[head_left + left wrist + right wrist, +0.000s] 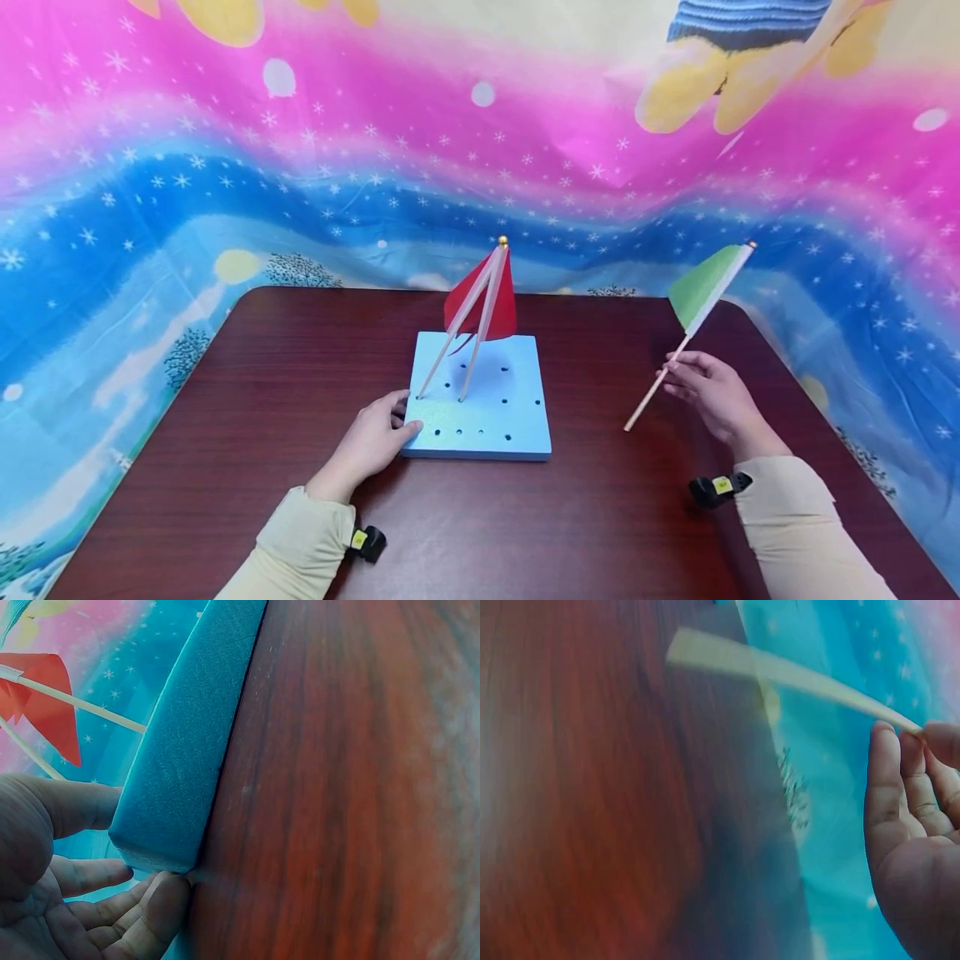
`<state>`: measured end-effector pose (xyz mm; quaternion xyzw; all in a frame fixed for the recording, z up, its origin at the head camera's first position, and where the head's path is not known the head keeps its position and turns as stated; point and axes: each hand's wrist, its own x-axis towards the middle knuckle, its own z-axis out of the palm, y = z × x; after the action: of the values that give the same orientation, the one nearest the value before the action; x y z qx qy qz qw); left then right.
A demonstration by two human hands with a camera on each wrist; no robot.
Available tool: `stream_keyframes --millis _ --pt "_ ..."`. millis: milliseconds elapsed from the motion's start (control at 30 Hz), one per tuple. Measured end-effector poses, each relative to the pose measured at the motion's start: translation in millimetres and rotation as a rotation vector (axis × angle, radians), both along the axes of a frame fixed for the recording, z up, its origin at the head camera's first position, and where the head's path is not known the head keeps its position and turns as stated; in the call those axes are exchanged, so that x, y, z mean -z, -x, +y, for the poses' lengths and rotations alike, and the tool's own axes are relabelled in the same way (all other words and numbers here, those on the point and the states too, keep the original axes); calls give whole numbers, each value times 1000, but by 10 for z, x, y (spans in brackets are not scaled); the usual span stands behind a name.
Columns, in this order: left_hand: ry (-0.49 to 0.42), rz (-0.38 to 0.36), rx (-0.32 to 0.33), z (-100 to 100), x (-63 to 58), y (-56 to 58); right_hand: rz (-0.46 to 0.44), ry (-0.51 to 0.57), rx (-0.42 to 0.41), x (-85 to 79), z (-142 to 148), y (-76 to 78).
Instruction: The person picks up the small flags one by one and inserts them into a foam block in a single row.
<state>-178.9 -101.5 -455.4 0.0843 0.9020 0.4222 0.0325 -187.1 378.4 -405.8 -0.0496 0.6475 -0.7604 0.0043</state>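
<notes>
A light-blue foam board (480, 421) with several small holes lies on the table. Two small red flags (500, 304) stand in it on thin wooden sticks (472, 367); the sticks slant and meet near a gold bead at the top. My left hand (372, 437) holds the board's near left corner, thumb over the top and fingers along its side, as the left wrist view also shows. To the right of the board, my right hand (708, 392) pinches the wooden stick of a green flag (701, 287) between thumb and fingertips. That flag leans to the upper right, its stick's bare lower end pointing toward the board.
The dark red-brown wooden table (300, 350) runs back to a colourful printed cloth (420, 167) hanging behind and at the sides. Each wrist wears a black strap device, the left one (367, 543) and the right one (720, 489).
</notes>
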Motion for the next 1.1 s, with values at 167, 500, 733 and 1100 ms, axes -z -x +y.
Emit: stream_keyframes --millis 167,500,733,1100 --pt "-3 -2 -1 -4 9 -3 79 -77 42 -126 -194 7" --pt "-6 -12 4 2 1 -5 203 -215 181 -267 -546 34" --pt "-7 -7 1 -8 -16 1 318 -460 253 -300 -858 68" --pt "-17 -6 -2 -11 -4 7 377 -602 214 -301 -1211 106"
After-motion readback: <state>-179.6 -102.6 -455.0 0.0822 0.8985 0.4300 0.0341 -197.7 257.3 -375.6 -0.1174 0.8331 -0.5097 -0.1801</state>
